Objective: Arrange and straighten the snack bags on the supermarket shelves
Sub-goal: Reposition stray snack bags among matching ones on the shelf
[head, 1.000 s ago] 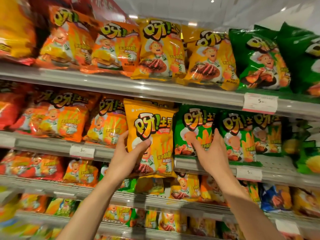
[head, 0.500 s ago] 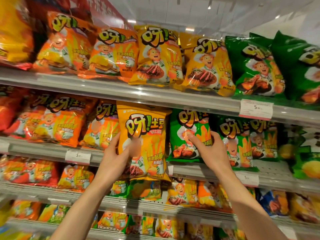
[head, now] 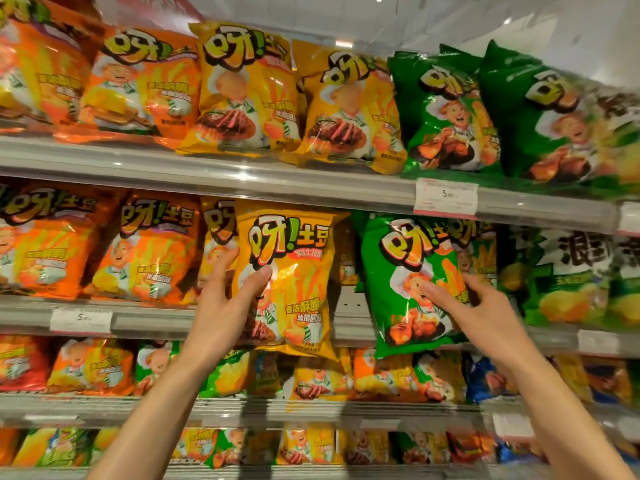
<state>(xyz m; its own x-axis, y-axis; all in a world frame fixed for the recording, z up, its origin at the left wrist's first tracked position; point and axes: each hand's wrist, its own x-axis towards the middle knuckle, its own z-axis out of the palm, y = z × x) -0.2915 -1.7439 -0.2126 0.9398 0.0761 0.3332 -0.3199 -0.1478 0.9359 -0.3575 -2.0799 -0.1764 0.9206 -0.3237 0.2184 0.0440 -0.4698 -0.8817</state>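
Two bare arms are reaching up from the bottom of the view toward the second shelf (head: 242, 318) from the top. The left hand (head: 225, 303) is gripping the yellow bag (head: 294, 271) by its left edge, thumb across the front and fingers curled behind, so the bag is hanging out in front of the shelf lip, upright and a bit tilted. The right hand (head: 481, 310) is pinching the green bag (head: 405, 271) at its right side, thumb lying on the front, other fingers tucked round the edge; that bag is also sticking out over the lip. There's a bare gap between the two bags. Orange bags (head: 104, 247) are sitting left of the yellow one, darker green ones far right. Up top, a row of orange, yellow and green bags, with a price tag (head: 445, 199) clipped to the rail.
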